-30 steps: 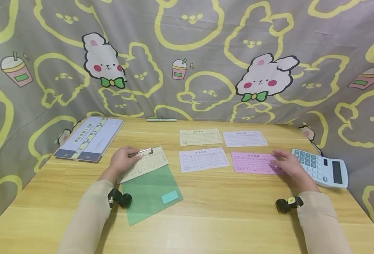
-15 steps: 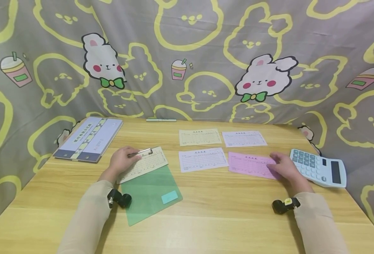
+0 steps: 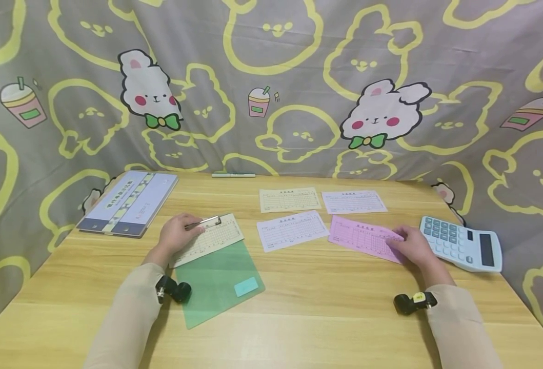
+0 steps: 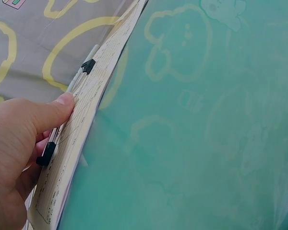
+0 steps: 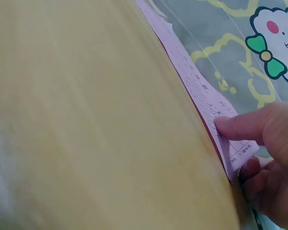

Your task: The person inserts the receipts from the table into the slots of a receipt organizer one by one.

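In the head view a green see-through clipboard (image 3: 218,284) lies on the table's left half, a cream form (image 3: 222,234) under its metal clip (image 3: 206,222). My left hand (image 3: 177,234) grips it at the clip; the left wrist view has the thumb (image 4: 62,106) on the clip and fingers curled behind. My right hand (image 3: 414,245) pinches the right end of a pink printed form (image 3: 356,237) between thumb and fingers. That end is bent up in the right wrist view, where the pink form (image 5: 194,79) stretches away from the fingertips. A pale blue calculator (image 3: 460,245) lies just right of this hand.
Left of the pink form lies a white form (image 3: 293,230). Behind them are another cream form (image 3: 289,200) and a second white form (image 3: 354,202). A blue-and-white ledger (image 3: 130,202) sits back left; a marker (image 3: 233,175) lies by the patterned curtain (image 3: 299,77).
My right hand has closed on the pink form's end and shifted slightly left and nearer me. The pink form slid left and tilted; the white form beside it turned slightly. The left hand stayed still.
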The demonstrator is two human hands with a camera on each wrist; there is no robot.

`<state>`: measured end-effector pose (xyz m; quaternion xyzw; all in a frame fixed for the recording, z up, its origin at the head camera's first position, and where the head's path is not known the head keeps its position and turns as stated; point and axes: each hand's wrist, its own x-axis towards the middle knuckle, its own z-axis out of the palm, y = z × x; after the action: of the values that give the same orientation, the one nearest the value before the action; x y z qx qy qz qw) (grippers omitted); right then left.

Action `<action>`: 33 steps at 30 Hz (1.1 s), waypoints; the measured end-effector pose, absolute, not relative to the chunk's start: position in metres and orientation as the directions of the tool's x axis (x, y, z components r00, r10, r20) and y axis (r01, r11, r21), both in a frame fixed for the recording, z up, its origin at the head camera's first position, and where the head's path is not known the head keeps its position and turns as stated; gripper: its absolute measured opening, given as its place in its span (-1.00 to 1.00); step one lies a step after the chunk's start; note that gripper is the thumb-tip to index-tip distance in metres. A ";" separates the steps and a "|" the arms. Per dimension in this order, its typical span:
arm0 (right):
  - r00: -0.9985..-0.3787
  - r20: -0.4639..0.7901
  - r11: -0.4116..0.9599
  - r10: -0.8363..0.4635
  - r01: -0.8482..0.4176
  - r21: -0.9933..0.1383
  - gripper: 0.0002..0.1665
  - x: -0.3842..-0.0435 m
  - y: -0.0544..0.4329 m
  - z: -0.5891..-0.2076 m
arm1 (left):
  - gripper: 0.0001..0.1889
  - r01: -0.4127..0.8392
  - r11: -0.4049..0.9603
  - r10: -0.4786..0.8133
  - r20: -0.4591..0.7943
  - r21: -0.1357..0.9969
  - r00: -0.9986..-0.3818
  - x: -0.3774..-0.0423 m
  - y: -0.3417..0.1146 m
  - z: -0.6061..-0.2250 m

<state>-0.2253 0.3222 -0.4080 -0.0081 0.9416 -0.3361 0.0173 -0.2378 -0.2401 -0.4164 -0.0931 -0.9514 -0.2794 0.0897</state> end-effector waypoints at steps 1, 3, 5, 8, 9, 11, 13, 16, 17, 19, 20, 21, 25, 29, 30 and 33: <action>-0.999 -0.021 0.773 -0.024 -0.006 -0.635 -0.50 -0.225 0.322 -0.409 | -0.66 0.226 0.827 0.126 0.222 0.516 -0.967 -0.238 -0.240 -0.417; -1.000 -0.010 0.769 -0.013 -0.004 -0.639 -0.52 -0.224 0.323 -0.411 | -0.66 0.225 0.826 0.125 0.221 0.517 -0.967 -0.238 -0.240 -0.417; -1.000 -0.008 0.769 0.001 0.006 -0.639 -0.51 -0.224 0.324 -0.413 | -0.66 0.225 0.827 0.125 0.222 0.515 -0.967 -0.237 -0.240 -0.417; -1.000 -0.015 0.773 0.020 0.025 -0.634 -0.48 -0.224 0.325 -0.416 | -0.66 0.224 0.829 0.124 0.222 0.512 -0.967 -0.237 -0.240 -0.417; -1.000 -0.016 0.774 0.023 0.028 -0.632 -0.47 -0.223 0.325 -0.417 | -0.66 0.224 0.830 0.124 0.223 0.511 -0.967 -0.237 -0.240 -0.418; -1.000 -0.015 0.777 0.022 0.026 -0.629 -0.47 -0.223 0.326 -0.417 | -0.66 0.223 0.831 0.122 0.224 0.509 -0.967 -0.237 -0.240 -0.418; -1.000 -0.007 0.774 0.014 0.015 -0.633 -0.49 -0.223 0.327 -0.417 | -0.66 0.223 0.833 0.121 0.226 0.506 -0.966 -0.237 -0.239 -0.418; -1.000 0.004 0.762 -0.003 -0.005 -0.648 -0.53 -0.222 0.328 -0.417 | -0.66 0.227 0.834 0.122 0.232 0.503 -0.965 -0.237 -0.239 -0.417; -1.000 0.008 0.755 -0.009 -0.012 -0.655 -0.51 -0.221 0.328 -0.416 | -0.66 0.227 0.834 0.121 0.234 0.502 -0.965 -0.237 -0.239 -0.417; -1.000 0.011 0.743 -0.022 -0.024 -0.669 -0.42 -0.219 0.328 -0.415 | -0.66 0.228 0.834 0.122 0.237 0.502 -0.964 -0.236 -0.239 -0.416; -1.000 0.014 0.737 -0.026 -0.028 -0.676 -0.37 -0.217 0.327 -0.414 | -0.66 0.230 0.834 0.122 0.238 0.501 -0.964 -0.236 -0.239 -0.417; -0.999 0.019 0.731 -0.030 -0.035 -0.682 -0.32 -0.216 0.327 -0.414 | -0.66 0.231 0.834 0.124 0.239 0.500 -0.963 -0.236 -0.239 -0.417; -0.998 0.060 0.720 -0.029 -0.062 -0.691 -0.20 -0.211 0.327 -0.413 | -0.66 0.234 0.834 0.128 0.238 0.500 -0.963 -0.235 -0.238 -0.417; -0.988 0.153 0.710 0.024 -0.091 -0.698 -0.31 -0.207 0.327 -0.413 | -0.66 0.233 0.831 0.127 0.236 0.505 -0.963 -0.235 -0.238 -0.418; -0.985 0.167 0.703 0.042 -0.089 -0.706 -0.38 -0.206 0.327 -0.413 | -0.66 0.232 0.831 0.126 0.236 0.506 -0.964 -0.235 -0.238 -0.418; -0.979 0.182 0.672 0.092 -0.074 -0.737 -0.60 -0.203 0.327 -0.411 | -0.65 0.226 0.832 0.122 0.231 0.506 -0.965 -0.235 -0.238 -0.418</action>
<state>-0.2027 0.3270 -0.4113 0.0050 0.9086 -0.4050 -0.1023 -0.2346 -0.2379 -0.4179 -0.0914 -0.9524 -0.2750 0.0950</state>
